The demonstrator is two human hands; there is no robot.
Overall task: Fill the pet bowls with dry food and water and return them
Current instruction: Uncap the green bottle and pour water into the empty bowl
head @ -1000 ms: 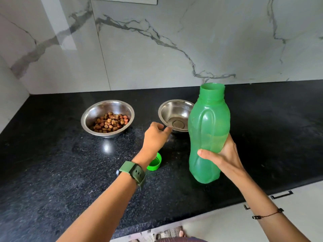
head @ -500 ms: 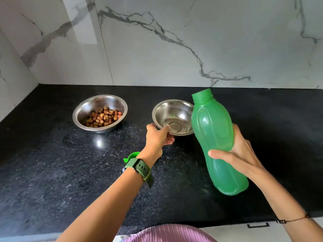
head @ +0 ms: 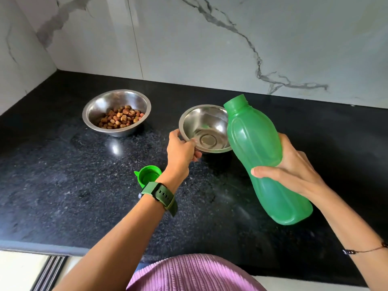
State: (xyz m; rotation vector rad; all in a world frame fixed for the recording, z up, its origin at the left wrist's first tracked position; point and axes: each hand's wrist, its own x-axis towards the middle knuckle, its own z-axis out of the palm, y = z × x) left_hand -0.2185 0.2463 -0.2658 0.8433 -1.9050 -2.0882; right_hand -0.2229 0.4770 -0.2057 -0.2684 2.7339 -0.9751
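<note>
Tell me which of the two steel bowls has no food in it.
The right bowl, whose rim the left hand pinches beside the tilted green bottle. It shows only bare steel, while the left bowl holds brown kibble.

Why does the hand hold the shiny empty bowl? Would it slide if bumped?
Probably, yes. The empty bowl looks like thin steel, likely light, and the counter looks polished. Its rounded sides might let it tip, so the left hand gripping its rim likely steadies it.

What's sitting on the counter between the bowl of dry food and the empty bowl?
Nothing: in the head view only bare black counter separates the bowl of dry food from the empty bowl. The left hand grips the empty bowl's near rim.
</note>
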